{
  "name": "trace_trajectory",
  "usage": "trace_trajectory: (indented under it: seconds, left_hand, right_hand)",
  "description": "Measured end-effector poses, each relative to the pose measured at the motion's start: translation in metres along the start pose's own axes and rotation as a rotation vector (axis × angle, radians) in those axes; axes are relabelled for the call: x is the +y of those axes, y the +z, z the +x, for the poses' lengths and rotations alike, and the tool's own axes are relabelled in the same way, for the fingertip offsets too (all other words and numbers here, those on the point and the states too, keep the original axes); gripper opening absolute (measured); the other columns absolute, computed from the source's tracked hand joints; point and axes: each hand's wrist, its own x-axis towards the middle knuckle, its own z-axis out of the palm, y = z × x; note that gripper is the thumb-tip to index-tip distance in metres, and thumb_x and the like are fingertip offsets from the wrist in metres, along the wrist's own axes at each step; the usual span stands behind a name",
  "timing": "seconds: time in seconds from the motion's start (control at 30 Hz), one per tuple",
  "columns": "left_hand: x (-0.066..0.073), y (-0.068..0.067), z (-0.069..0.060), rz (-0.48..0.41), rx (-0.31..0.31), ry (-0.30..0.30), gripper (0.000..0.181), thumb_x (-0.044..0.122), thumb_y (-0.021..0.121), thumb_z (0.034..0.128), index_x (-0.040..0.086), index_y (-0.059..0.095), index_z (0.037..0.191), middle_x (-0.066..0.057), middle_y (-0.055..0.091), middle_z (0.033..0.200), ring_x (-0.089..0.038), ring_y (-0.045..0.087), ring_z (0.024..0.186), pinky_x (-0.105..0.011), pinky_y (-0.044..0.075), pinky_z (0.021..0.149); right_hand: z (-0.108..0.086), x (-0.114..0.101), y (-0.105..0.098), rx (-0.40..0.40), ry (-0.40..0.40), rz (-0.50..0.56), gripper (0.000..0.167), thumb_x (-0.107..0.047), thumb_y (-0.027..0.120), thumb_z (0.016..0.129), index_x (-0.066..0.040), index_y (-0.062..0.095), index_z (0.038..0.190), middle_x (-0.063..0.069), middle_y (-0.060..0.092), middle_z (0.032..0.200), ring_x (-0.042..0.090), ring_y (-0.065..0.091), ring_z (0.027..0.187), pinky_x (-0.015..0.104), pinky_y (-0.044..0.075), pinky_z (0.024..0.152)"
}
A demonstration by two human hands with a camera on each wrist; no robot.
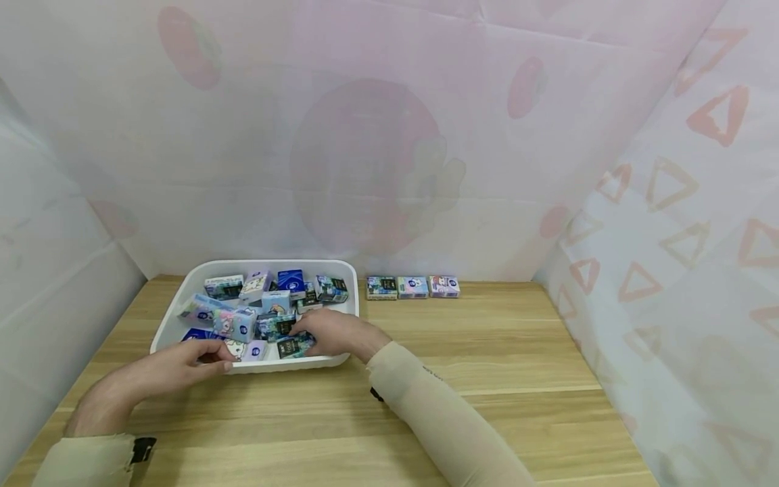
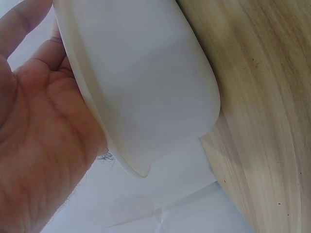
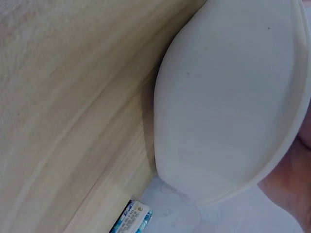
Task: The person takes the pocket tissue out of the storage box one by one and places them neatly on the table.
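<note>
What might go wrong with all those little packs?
The right hand is among jumbled packs, so it might knock some over. The left hand is at the near side of the tray; pressing there could perhaps tip it. A sideways swing might bump the row of three beside the tray.

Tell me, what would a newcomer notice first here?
Probably the white tray on the left of the wooden table, full of small colourful packs, with the right hand among them and the left hand at the near rim. Next, three similar packs in a row right of the tray, by the back wall. Then reddish triangles on the right wall.
</note>
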Motion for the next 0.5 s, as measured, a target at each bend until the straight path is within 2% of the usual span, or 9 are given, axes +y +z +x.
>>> trace_trajectory:
  seconds: [0.3, 0.5]
  left_hand:
    - [0.002, 0.0, 0.0, 0.012, -0.001, -0.012, 0.014, 0.014, 0.066, 0.1191, 0.005, 0.076, 0.12, 0.0, 0.068, 0.109, -0.003, 0.054, 0.093, -0.024, 0.049, 0.079]
    - [0.002, 0.0, 0.0, 0.023, 0.008, -0.011, 0.014, 0.015, 0.067, 0.1189, 0.006, 0.077, 0.12, 0.001, 0.069, 0.11, -0.003, 0.054, 0.093, -0.024, 0.05, 0.08]
  right_hand:
    - [-0.01, 0.006, -0.011, 0.023, 0.004, -0.012, 0.049, -0.027, 0.091, 0.107, -0.017, 0.079, 0.153, -0.001, 0.078, 0.157, 0.016, 0.071, 0.148, 0.026, 0.053, 0.127]
    - [-0.019, 0.011, -0.024, 0.022, 0.008, 0.03, 0.051, -0.025, 0.09, 0.106, -0.014, 0.077, 0.155, 0.002, 0.077, 0.159, 0.019, 0.071, 0.149, 0.029, 0.053, 0.129]
